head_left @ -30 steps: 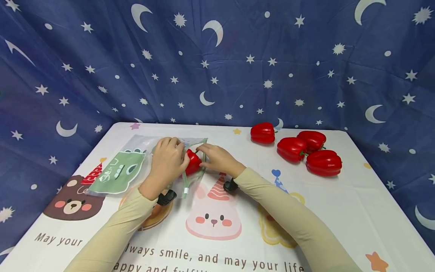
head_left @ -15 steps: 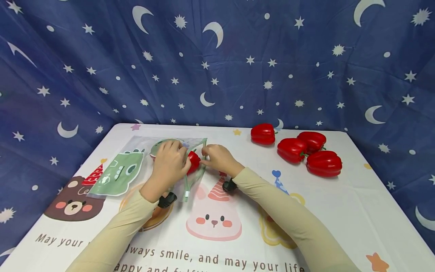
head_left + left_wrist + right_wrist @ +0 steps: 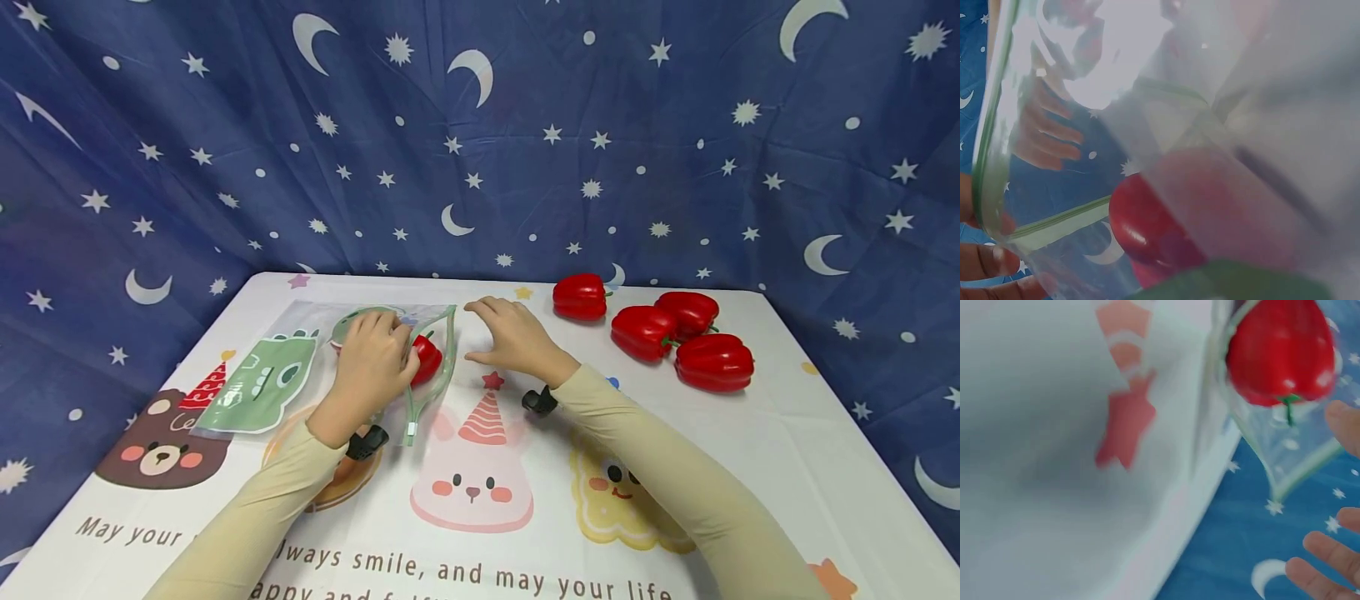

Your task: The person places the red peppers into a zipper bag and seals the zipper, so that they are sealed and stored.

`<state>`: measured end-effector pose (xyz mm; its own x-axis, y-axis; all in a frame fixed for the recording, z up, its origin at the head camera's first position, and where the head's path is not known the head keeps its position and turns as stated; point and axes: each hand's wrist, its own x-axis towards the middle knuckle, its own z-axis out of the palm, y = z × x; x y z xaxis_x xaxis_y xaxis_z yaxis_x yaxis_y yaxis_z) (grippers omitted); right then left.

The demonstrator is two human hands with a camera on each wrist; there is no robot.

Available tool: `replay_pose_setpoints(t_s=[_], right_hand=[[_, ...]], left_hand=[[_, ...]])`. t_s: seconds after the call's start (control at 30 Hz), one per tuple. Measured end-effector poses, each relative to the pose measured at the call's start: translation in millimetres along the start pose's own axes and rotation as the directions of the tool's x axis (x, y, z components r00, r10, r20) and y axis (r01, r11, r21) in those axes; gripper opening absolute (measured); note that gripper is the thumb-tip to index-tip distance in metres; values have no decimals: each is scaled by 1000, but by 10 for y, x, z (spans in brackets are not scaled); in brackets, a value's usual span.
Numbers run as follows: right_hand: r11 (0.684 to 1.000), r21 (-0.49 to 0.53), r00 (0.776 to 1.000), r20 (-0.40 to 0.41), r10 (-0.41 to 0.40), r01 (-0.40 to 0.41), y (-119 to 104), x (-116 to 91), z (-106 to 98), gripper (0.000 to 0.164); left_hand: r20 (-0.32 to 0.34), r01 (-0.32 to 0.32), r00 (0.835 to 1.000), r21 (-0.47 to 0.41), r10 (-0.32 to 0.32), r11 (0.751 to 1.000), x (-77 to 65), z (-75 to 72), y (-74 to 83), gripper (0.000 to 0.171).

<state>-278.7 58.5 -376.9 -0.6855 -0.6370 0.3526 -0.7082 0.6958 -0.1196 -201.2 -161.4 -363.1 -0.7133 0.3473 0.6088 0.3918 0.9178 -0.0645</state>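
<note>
Clear zip bag (image 3: 300, 358), green print, lies flat-ish, mouth gaping to its right side. Red pepper (image 3: 426, 362) sits inside the bag, just within the mouth, stem toward the rim. Left hand (image 3: 371, 360) rests over the bag's upper side by the mouth; wrist view shows fingertips pinching the rim. Right hand (image 3: 517, 340) is off the bag, just beyond its mouth, fingers and thumb spread, nothing between them. Four more red peppers (image 3: 643, 332) lie well to the right of the bag.

Handling, judged by eye: pepper glossy, probably stiff, light and slick; best cupped round the broad sides, not by the thin stem. Bag limp, slippery, likely to fold shut if let go; hold by the firmer green zip strip (image 3: 451, 342) at its mouth.
</note>
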Motion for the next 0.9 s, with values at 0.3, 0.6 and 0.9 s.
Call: replay_pose_setpoints(t_s=[0.3,0.6,0.9], right_hand=[[998,-64,1000,-15,8,-9,227,-300,-524,77],[995,-84,997,41,59,-56,482,-752,-982,82],[979,-96,981,50,187,-181,754,-1188,-1276,83]], left_hand=[[-16,-6,1000,-2,6,1000,-3,-5,-6,13],[-30,-9,1000,-8,9,1000,-2,-10,-6,15],[-32,-10,999,-10,10,1000,-4,-14,1,15]])
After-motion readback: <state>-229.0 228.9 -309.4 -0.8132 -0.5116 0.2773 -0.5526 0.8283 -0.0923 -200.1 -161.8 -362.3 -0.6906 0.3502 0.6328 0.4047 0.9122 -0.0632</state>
